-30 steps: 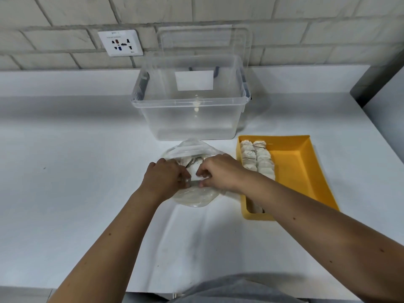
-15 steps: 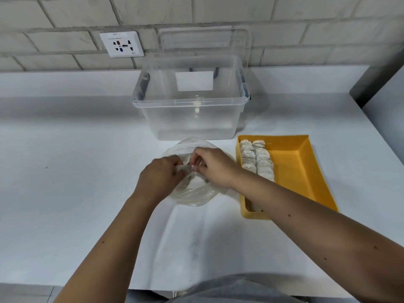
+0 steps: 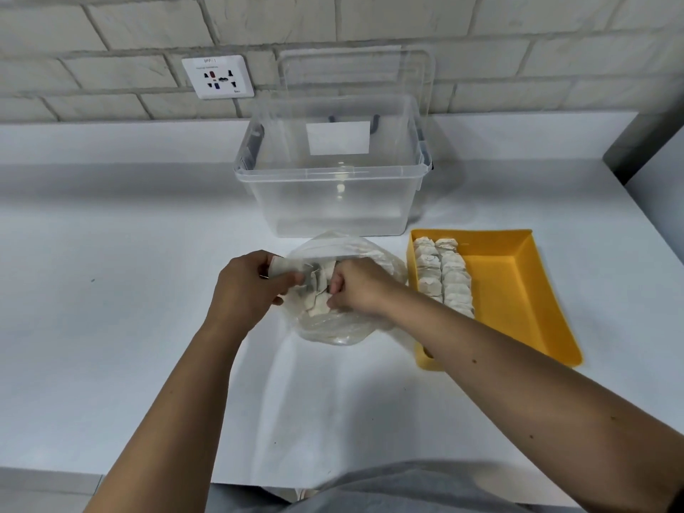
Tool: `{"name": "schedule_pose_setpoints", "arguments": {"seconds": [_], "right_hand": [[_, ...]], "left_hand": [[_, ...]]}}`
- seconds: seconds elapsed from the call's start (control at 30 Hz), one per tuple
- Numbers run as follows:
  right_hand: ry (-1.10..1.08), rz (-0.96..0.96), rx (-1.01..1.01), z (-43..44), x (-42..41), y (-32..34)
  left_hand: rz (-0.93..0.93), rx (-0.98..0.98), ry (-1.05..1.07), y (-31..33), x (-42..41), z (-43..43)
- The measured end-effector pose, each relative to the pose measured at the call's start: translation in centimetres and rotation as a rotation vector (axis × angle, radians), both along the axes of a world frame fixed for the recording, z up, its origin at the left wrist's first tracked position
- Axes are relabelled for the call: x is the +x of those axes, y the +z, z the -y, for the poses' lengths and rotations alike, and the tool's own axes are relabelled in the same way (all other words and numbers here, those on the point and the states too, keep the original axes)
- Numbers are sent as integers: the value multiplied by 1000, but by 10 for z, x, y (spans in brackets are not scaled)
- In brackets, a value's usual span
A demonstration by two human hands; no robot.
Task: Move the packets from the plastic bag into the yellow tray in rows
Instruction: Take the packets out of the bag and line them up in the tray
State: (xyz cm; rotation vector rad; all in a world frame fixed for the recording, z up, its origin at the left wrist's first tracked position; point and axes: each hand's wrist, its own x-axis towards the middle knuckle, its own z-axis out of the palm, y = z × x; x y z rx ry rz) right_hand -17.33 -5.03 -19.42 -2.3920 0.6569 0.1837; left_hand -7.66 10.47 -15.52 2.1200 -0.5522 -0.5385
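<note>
Clear plastic bag [image 3: 335, 327]: left hand [image 3: 250, 290] grips its mouth, right hand [image 3: 359, 286] pinches packets [image 3: 317, 292] inside; snagging film could spill them.

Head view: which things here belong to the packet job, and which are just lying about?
In the job: plastic bag with loose packets inside; yellow tray; two rows of packets in it; left hand and right hand, both at the bag's mouth.
Lying about: clear storage box; clear lid propped behind it; wall socket.
</note>
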Motion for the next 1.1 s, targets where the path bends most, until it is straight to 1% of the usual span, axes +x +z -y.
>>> {"name": "schedule_pose_setpoints", "arguments": {"seconds": [0.13,0.23,0.3,0.4,0.47,0.53,0.6,0.7,0.77,0.83,0.9,0.93,0.97,1.03,1.1], "right_hand": [[-109,74,187,21,-27,39],[-172,144,311,31,-41,53],[-224,284,431,33,-43,58],[-301,522,705,25,-40,63],[-297,579,757,18,-35,61],[-272,571,699,13,-30,53],[-274,547,596,11,-26,45],[-275,524,484,13,-23,37],[-244,512,485,13,-23,34],[-242,511,496,12,-21,29],[-304,498,413,13,-18,21],[-311,444,315,13,-17,16],[-270,347,195,13,-16,12],[-113,111,-15,7,-15,4],[-32,-26,-138,-2,-12,-3]], "left_hand": [[-21,2,-5,3,1,1],[-41,-27,-19,2,-2,7],[-71,-59,-13,0,-4,11],[-140,-97,-27,-2,-7,17],[-232,-142,-61,-1,-11,20],[-344,-201,-94,3,-14,21],[-443,-245,-136,6,-16,19],[-518,-268,-172,8,-15,16],[-525,-269,-135,8,-14,16],[-488,-257,-73,6,-13,16],[-420,-235,-13,4,-12,15],[-389,-228,16,3,-11,15],[-364,-222,42,2,-10,14],[-350,-215,75,1,-9,13],[-352,-214,87,1,-9,13]]}}
